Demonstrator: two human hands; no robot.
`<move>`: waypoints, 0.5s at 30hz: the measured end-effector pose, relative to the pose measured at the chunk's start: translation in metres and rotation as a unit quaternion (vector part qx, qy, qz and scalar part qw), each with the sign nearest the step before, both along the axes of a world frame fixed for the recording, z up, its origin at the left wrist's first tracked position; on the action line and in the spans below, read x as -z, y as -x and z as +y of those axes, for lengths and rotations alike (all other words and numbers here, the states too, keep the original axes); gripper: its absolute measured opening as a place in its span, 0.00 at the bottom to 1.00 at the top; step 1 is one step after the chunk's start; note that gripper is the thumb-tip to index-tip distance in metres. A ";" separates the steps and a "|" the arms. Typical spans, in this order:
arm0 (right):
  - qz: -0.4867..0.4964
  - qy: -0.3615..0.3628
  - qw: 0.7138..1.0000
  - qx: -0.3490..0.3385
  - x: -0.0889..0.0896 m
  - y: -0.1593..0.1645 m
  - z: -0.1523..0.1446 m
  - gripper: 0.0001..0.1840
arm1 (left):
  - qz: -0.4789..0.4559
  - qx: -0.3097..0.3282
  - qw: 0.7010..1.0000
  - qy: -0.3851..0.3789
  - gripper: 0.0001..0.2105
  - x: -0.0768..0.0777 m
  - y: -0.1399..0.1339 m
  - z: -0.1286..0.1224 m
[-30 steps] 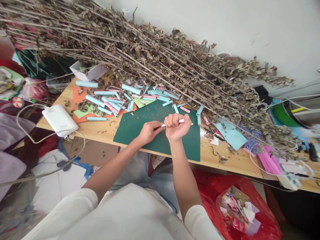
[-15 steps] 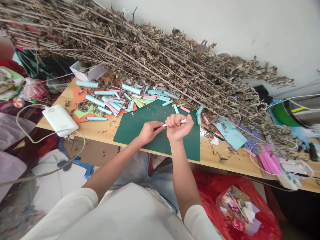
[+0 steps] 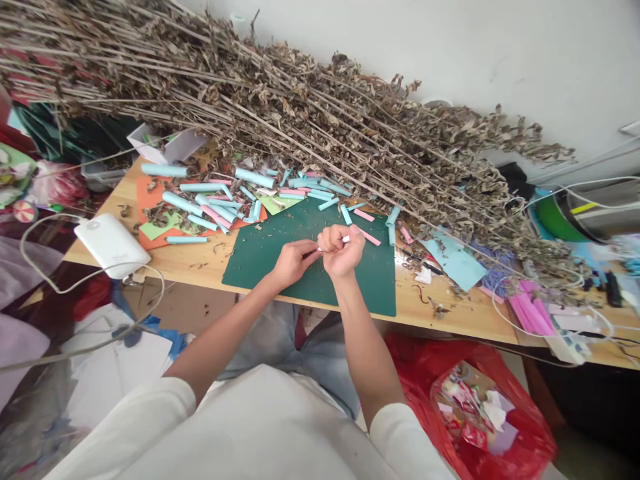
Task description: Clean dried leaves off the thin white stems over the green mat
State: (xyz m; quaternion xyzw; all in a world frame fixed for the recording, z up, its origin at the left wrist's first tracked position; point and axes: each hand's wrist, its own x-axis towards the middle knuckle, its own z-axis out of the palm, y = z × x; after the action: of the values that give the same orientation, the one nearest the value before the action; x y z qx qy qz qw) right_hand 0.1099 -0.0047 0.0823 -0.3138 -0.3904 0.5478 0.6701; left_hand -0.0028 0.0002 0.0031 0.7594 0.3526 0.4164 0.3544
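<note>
Over the green cutting mat [image 3: 270, 247], my right hand [image 3: 342, 252] is curled in a fist around a thin white stick [image 3: 345, 239]. A short bit of the stick shows by the thumb, and its other end comes out on the left side of the fist. There the fingertips of my left hand [image 3: 296, 261] are pinched together on that end. Most of the stick is hidden inside the right fist. A pink paper roll [image 3: 369, 237] lies on the mat just beyond the right hand.
Blue paper rolls [image 3: 184, 203] and pink ones are scattered at the back left. Dried leafy stalks [image 3: 300, 107] lie across the back. A white power bank [image 3: 111, 245] with a cable sits at left. Blue paper [image 3: 456, 259] lies at right; a red rubbish bag [image 3: 520, 427] stands below.
Both hands have moved a little to the left, still holding the white stick. A pink roll behind the right hand has come into sight. The whole view has shifted slightly.
</note>
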 end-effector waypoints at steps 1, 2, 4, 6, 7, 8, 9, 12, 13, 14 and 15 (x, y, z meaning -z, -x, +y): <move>-0.003 0.002 1.000 -0.003 0.001 0.001 0.001 0.34 | 0.002 -0.004 1.000 0.001 0.15 0.000 0.000 0.000; -0.007 0.005 1.000 -0.006 0.002 0.003 0.001 0.35 | 0.003 -0.008 1.000 0.000 0.16 0.001 0.000 0.000; -0.022 0.012 1.000 -0.007 0.003 0.005 0.003 0.35 | 0.005 -0.010 1.000 -0.005 0.17 0.001 0.001 0.000; -0.035 0.018 0.999 0.000 0.002 0.007 0.004 0.36 | 0.008 -0.010 1.000 -0.009 0.17 0.001 0.002 0.001; -0.036 0.020 0.999 0.003 0.001 0.007 0.005 0.36 | 0.009 -0.010 1.000 -0.010 0.17 0.001 0.002 0.001; -0.033 0.021 0.999 0.004 0.000 0.006 0.005 0.36 | 0.008 -0.011 1.000 -0.011 0.17 0.001 0.001 0.001; -0.026 0.021 0.999 0.003 -0.002 0.004 0.004 0.36 | 0.006 -0.011 1.000 -0.011 0.16 0.001 0.001 0.001; -0.002 0.005 1.000 0.002 -0.011 -0.006 0.002 0.36 | -0.013 -0.008 1.000 -0.004 0.14 0.001 0.000 0.001; 0.004 -0.005 1.000 0.006 -0.014 -0.010 0.000 0.35 | -0.021 -0.007 1.000 0.001 0.13 0.001 -0.001 0.000; 0.009 -0.014 1.000 0.013 -0.017 -0.013 -0.001 0.35 | -0.027 -0.005 1.000 0.006 0.12 0.001 -0.001 0.000; 0.011 -0.021 1.000 0.021 -0.019 -0.016 -0.002 0.35 | -0.032 -0.005 0.999 0.012 0.12 0.001 -0.002 -0.001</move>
State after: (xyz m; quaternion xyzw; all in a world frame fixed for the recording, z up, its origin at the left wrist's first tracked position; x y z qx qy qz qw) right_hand 0.1262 -0.0066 0.1014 -0.3016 -0.3873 0.5294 0.6920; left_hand -0.0011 -0.0005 0.0022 0.7397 0.3495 0.4380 0.3726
